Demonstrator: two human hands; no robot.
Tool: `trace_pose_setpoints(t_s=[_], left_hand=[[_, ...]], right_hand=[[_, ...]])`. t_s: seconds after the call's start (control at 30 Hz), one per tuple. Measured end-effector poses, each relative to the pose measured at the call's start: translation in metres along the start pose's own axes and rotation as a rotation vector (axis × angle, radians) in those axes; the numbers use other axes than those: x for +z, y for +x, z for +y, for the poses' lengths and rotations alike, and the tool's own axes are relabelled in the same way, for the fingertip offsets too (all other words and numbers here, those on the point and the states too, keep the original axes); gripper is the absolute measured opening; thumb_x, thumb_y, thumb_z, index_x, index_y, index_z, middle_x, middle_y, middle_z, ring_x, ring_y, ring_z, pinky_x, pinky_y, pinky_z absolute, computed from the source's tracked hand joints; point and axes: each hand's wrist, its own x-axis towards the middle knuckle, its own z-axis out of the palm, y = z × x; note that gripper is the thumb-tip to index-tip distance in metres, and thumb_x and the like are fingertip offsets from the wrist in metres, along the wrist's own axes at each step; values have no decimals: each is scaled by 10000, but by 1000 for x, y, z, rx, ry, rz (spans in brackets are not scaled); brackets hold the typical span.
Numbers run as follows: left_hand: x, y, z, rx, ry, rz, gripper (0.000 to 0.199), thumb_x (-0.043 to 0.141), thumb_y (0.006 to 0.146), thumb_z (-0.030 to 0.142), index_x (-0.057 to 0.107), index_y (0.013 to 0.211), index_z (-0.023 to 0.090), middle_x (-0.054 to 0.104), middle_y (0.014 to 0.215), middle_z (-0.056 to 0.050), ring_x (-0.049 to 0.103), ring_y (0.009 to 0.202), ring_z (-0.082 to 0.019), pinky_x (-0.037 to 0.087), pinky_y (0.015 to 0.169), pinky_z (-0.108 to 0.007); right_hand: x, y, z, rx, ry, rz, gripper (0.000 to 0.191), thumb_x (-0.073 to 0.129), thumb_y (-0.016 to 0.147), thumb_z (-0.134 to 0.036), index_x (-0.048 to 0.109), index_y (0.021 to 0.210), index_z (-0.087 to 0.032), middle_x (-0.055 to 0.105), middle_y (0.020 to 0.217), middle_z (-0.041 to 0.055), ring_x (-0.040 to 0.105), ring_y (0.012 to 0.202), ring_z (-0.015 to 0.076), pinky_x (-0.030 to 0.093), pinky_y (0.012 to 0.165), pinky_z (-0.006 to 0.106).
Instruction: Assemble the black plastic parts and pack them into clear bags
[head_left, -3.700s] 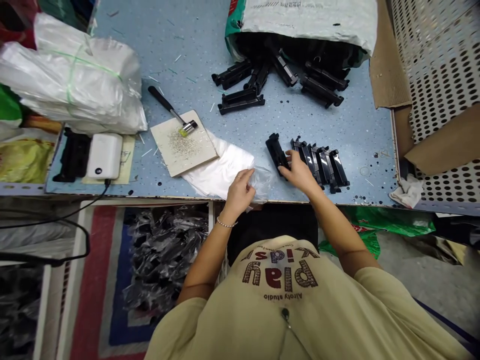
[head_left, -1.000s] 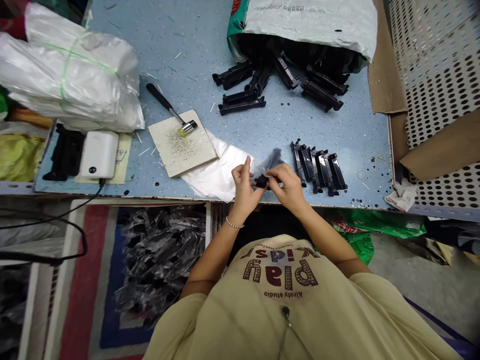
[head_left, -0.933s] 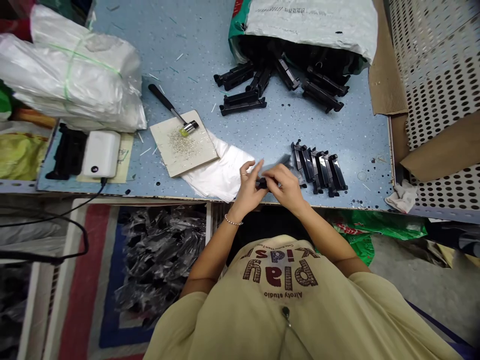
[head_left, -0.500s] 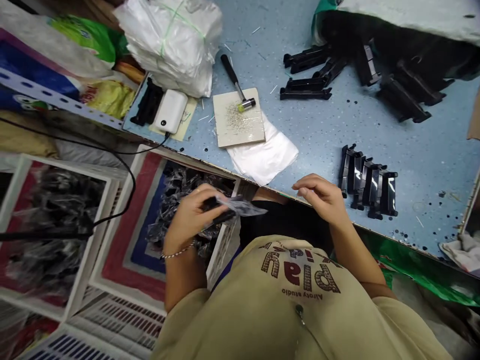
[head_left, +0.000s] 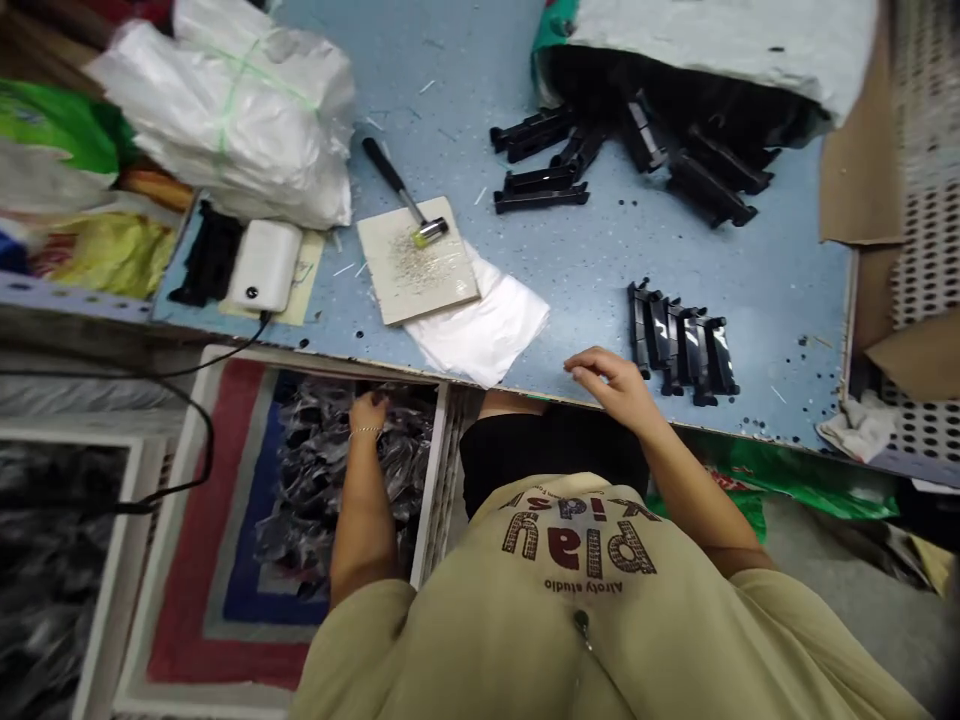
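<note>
Down in the crate [head_left: 433,480] at the table's left front, my left hand [head_left: 369,412] is among black plastic parts in clear bags [head_left: 307,470]. Its fingers look curled, but their tips are hidden and what they hold is unclear. My right hand [head_left: 613,388] rests at the table's front edge, fingers loosely extended, thumb apart, holding nothing. To its right, several bare black plastic parts [head_left: 675,340] lie in a row. White plastic bags [head_left: 499,325] lie flat left of that hand, partly under a pale square board [head_left: 420,285], which bears a black-handled hammer [head_left: 405,200].
A tied bundle of white plastic bags [head_left: 247,120] stands at the back left beside a white power bank [head_left: 266,265] with a cable. More black parts [head_left: 544,180] spill from a large sack [head_left: 720,40] at the back. Another crate [head_left: 112,560] with bagged parts stands at left.
My left hand has moved forward and down into the crate; the bagged black part it held is no longer distinguishable. My right hand stays at the table edge. The view has shifted right.
</note>
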Motion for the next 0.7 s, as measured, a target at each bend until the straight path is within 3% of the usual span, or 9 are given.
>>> trace_pose_setpoints(t_s=[0.13, 0.2, 0.27, 0.33, 0.4, 0.47, 0.53, 0.6, 0.7], left_hand=[[3, -33, 21, 146, -197, -208, 228, 593, 904, 338, 717, 954, 154, 757, 795, -82, 707, 687, -205, 616, 710, -355], [2, -50, 45, 289, -370, -326, 289, 641, 898, 427, 746, 1018, 186, 764, 819, -68, 669, 611, -181, 604, 659, -347], [7, -61, 82, 498, -546, -357, 330, 663, 911, 471, 766, 1090, 214, 763, 892, -72, 680, 678, -188, 608, 716, -367], [20, -63, 124, 709, -551, -155, 254, 659, 939, 405, 783, 1065, 222, 739, 1038, -91, 699, 912, -220, 592, 909, -409], [37, -57, 160, 831, -457, 32, 168, 736, 878, 299, 782, 1019, 220, 696, 1146, -115, 645, 1069, -268, 542, 1016, -466], [51, -47, 181, 858, -408, 93, 63, 725, 872, 221, 768, 918, 225, 675, 1061, -103, 622, 1040, -268, 536, 996, -471], [54, -38, 187, 841, -429, 81, 72, 706, 878, 198, 744, 821, 220, 651, 934, -70, 623, 926, -232, 556, 905, -426], [49, -30, 185, 782, -527, 16, 91, 756, 835, 229, 725, 754, 204, 640, 852, -38, 615, 819, -190, 554, 806, -365], [34, -23, 181, 618, -737, -183, 185, 837, 735, 336, 725, 718, 189, 659, 782, -13, 603, 737, -162, 527, 728, -319]], right_hand=[[-38, -11, 24, 143, -677, 206, 377, 560, 969, -295, 676, 1286, -126, 646, 1332, 246, 588, 1215, 409, 503, 994, 615], [-42, -12, 34, 221, -881, 162, 509, 582, 923, -245, 584, 1400, -69, 524, 1476, 311, 493, 1307, 482, 470, 995, 677], [-37, -9, 40, 189, -940, 89, 571, 556, 903, -188, 520, 1461, -72, 477, 1515, 309, 459, 1327, 479, 459, 1005, 678], [-31, -6, 43, 115, -925, 69, 611, 540, 897, -169, 479, 1500, -95, 474, 1511, 285, 458, 1325, 454, 450, 1032, 667], [-30, -3, 45, 103, -894, 74, 643, 576, 894, -208, 460, 1514, -78, 507, 1454, 288, 488, 1294, 449, 468, 1026, 652], [-35, -2, 47, 175, -848, 71, 644, 621, 894, -265, 490, 1489, -57, 568, 1358, 288, 560, 1217, 442, 521, 966, 611], [-42, -3, 49, 273, -703, 66, 569, 667, 891, -343, 592, 1394, -88, 649, 1215, 237, 645, 1069, 395, 568, 877, 546], [-45, -4, 49, 361, -368, 80, 502, 722, 865, -450, 679, 1254, -136, 705, 1067, 155, 687, 911, 318, 590, 805, 479], [-33, 0, 41, 443, 353, 74, 531, 808, 765, -579, 718, 1087, -167, 740, 908, 70, 705, 780, 225, 598, 745, 380]])
